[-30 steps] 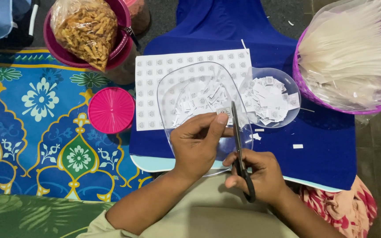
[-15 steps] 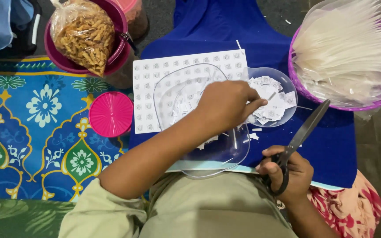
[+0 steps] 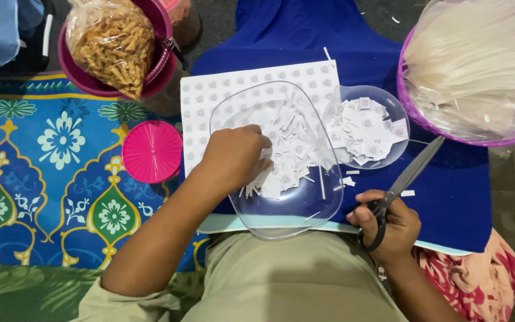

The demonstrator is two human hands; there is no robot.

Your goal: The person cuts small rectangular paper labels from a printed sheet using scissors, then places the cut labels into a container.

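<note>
My left hand [image 3: 233, 156] reaches into a clear plastic tray [image 3: 305, 206] on my lap, its fingers among a heap of small white paper slips [image 3: 287, 161]; whether it grips any slips is hidden. My right hand [image 3: 390, 225] holds black-handled scissors [image 3: 409, 173], blades shut and pointing up to the right. A white sheet printed with small squares [image 3: 210, 98] lies under the tray. A smaller clear bowl [image 3: 396, 122] to the right holds cut paper squares [image 3: 362, 128].
A blue board [image 3: 448, 197] rests across my lap. A pink round lid [image 3: 151, 151] lies on the patterned mat [image 3: 43, 173]. A maroon bowl [image 3: 73, 71] holds a bag of fried snacks [image 3: 114, 42]. A purple basket [image 3: 415, 116] with clear plastic bags stands at right.
My left hand drew back from the smaller bowl into the clear tray's slips. My right hand and the scissors stayed low at the right.
</note>
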